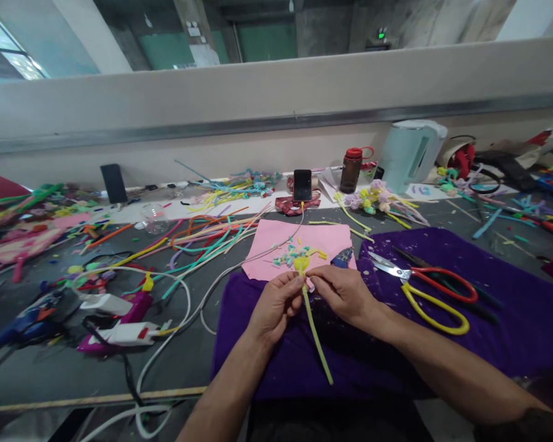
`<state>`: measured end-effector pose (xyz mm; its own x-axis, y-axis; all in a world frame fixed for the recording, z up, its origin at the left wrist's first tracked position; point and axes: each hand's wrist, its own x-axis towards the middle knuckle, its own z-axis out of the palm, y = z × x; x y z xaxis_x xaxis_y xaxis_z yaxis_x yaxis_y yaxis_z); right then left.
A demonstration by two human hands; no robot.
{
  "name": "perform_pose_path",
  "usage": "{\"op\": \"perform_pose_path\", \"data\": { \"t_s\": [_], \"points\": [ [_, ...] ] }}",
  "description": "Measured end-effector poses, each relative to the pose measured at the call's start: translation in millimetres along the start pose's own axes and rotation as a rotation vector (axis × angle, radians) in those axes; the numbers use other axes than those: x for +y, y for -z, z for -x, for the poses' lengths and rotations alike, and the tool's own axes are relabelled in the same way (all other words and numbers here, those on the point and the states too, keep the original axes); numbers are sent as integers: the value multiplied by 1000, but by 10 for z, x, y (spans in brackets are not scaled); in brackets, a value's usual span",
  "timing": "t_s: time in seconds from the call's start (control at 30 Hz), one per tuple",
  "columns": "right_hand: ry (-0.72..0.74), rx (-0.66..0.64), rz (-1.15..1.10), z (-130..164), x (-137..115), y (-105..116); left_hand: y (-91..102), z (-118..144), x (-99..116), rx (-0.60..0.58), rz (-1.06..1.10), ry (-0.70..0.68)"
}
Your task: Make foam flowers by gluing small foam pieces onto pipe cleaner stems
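Over the purple cloth (pixel 488 294), both hands pinch a half-made pipe-cleaner flower (pixel 301 263): left hand (pixel 276 304) and right hand (pixel 343 291) fingers closed on its green stem (pixel 316 334); loose pieces wait.

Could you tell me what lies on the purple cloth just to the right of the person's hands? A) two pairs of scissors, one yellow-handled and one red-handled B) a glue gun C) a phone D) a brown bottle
A: the yellow-handled scissors and red-handled scissors lie on the purple cloth, right of the right hand.
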<state>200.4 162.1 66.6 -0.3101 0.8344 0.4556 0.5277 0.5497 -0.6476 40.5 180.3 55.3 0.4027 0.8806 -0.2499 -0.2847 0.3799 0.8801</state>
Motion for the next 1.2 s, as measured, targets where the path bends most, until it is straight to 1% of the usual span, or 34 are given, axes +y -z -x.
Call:
{"op": "perform_pose_path", "data": {
  "t_s": [0.37, 0.73, 0.9, 1.03, 1.1, 1.13, 1.2],
  "points": [
    [26, -4, 83, 11, 34, -22, -7, 0, -20, 1, -52, -42],
    [46, 11, 102, 8, 36, -23, -4, -6, -35, -2, -68, -34],
    [115, 50, 124, 27, 46, -31, 14, -8, -41, -16, -66, -36],
    [202, 100, 89, 44, -15, 12, 21, -12, -29, -16, -32, -36],
    [181, 110, 38, 40, -44, 31, 23, -17, -17, -29, 5, -31],
    [143, 96, 17, 33, -52, 34, 23, -19, -12, -32, 30, -26],
    [29, 22, -8, 12, -53, 26, 23, -24, -4, -14, 79, -17]
  ]
}}
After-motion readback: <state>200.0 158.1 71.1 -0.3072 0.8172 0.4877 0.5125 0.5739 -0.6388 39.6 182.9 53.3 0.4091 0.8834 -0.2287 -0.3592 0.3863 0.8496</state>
